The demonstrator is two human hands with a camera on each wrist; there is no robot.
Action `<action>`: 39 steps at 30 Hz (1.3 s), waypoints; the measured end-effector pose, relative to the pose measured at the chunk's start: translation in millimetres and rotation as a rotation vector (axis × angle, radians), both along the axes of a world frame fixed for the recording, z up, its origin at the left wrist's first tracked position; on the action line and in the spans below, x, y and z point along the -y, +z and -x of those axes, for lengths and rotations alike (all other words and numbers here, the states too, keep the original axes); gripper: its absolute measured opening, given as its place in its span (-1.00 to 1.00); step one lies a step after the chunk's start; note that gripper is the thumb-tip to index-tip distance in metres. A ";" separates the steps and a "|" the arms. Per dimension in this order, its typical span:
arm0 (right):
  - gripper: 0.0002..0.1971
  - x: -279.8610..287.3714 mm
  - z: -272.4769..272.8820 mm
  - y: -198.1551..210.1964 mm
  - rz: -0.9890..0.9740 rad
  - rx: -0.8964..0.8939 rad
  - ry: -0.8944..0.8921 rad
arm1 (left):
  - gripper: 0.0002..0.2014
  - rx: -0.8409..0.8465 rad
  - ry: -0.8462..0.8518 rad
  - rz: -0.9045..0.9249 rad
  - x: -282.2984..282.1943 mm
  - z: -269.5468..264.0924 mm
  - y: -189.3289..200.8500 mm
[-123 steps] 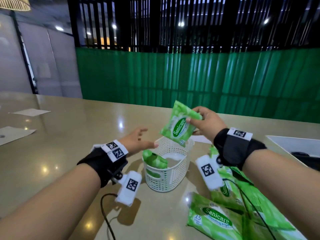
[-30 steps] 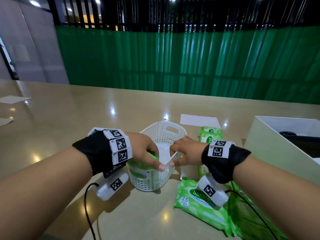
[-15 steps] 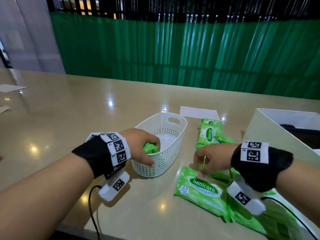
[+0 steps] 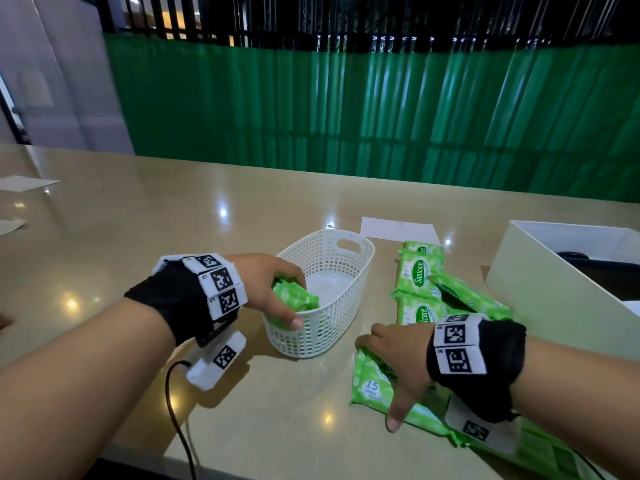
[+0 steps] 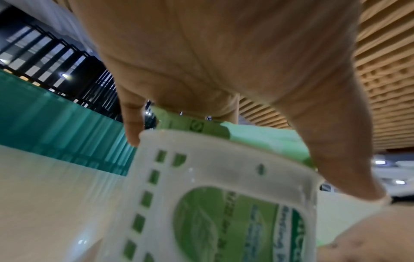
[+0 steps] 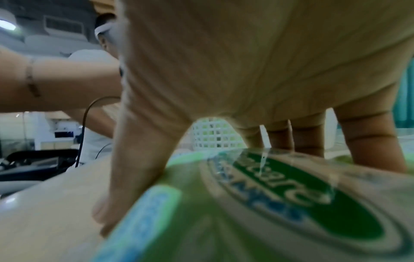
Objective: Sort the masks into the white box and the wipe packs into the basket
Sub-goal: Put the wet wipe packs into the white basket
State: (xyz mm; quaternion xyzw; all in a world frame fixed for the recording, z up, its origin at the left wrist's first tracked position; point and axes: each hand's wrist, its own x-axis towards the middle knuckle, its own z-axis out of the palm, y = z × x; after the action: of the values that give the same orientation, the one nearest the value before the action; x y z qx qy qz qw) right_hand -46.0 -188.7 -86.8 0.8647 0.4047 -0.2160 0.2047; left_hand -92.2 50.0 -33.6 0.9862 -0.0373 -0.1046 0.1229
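Note:
A white lattice basket [image 4: 334, 327] stands mid-table with green wipe packs [image 4: 294, 299] at its near end. My left hand [image 4: 273, 289] holds that near end, thumb outside on the wall and fingers curled over the rim onto the packs; the left wrist view shows the thumb [image 5: 336, 150] on the basket [image 5: 224, 168]. My right hand [image 4: 398, 365] spans a green Sanicare wipe pack [image 4: 369, 388] lying on the table, thumb [image 6: 134, 168] at its near edge and fingers curled over the far edge of that pack [image 6: 280, 203]. The white box [image 4: 554, 299] stands at the right.
More wipe packs [image 4: 419, 275] lie between the basket and the box, and others lie under my right wrist. A dark item [image 4: 575, 256] sits inside the box. A white paper sheet [image 4: 398, 228] lies behind the packs. The table's front edge runs close below my hands.
My right hand dropped a pack into the basket, left it, moved right and has come down onto the front wipe pack. My left hand stays at the basket's near end.

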 end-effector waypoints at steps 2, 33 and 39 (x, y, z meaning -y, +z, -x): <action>0.07 -2.4 1.8 -3.1 -0.022 0.021 -0.016 | -0.47 -0.010 -0.008 -0.075 2.7 -1.3 -1.5; -0.48 53.5 -59.0 45.5 -1.577 -1.057 -0.587 | -0.53 -0.085 -0.001 0.082 3.9 -5.8 18.6; -0.45 25.9 -57.9 80.7 -1.746 -0.862 -0.405 | -0.20 -0.002 0.080 0.225 -21.9 1.7 19.1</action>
State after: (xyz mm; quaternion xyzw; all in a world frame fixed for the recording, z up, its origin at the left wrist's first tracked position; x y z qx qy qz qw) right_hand 11.9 -214.6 -6.1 0.6126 0.3063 -0.1691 -0.7088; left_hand -93.9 71.8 -14.5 0.9668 -0.0094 -0.0957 0.2368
